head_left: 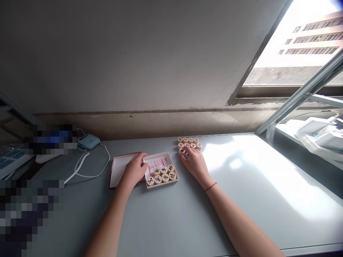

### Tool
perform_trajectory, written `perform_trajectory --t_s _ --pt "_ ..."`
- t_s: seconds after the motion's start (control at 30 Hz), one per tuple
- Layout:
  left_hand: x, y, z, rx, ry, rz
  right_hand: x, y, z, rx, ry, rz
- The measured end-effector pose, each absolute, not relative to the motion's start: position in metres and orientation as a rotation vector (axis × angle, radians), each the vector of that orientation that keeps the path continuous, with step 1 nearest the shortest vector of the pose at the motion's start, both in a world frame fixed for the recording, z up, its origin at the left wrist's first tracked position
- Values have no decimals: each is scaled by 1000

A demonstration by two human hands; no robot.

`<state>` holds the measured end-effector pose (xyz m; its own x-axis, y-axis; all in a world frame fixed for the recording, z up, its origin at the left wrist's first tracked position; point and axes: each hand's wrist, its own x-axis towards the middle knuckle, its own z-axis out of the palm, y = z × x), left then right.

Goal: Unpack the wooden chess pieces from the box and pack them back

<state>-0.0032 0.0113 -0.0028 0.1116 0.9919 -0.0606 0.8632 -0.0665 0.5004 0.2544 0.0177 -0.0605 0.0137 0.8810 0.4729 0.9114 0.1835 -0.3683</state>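
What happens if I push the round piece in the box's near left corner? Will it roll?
Probably not: the round piece lies flat, so it would likely slide instead. On its curved edge, it might roll. Pushed toward you, it would probably stop quickly, because the white box has a wall right there.
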Motion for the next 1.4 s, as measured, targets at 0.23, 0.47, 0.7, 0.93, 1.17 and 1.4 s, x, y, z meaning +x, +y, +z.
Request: perform_trajectory --t_s 0.23,0.47,0.7,0.93,1.17,1.4 --pt "1 12 -8 2072 1815 443 255 17 -58 -1653 -1806 -44" --pt "9 2 6 2186 1710 397 244 9 -48 -1526 -1749 -31" --pt "23 -11 8 2217 1680 187 230 2 -43 -1458 -1838 44" --pt "25 -11 13 2220 1671 263 225 -2 -35 -1384 -1868 61" --pt "28 -11 20 1955 1512 714 209 -16 -20 -1015 -2081 63" --pt "35 -12 13 1568 1229 886 217 -17 -10 -1045 -1996 15"
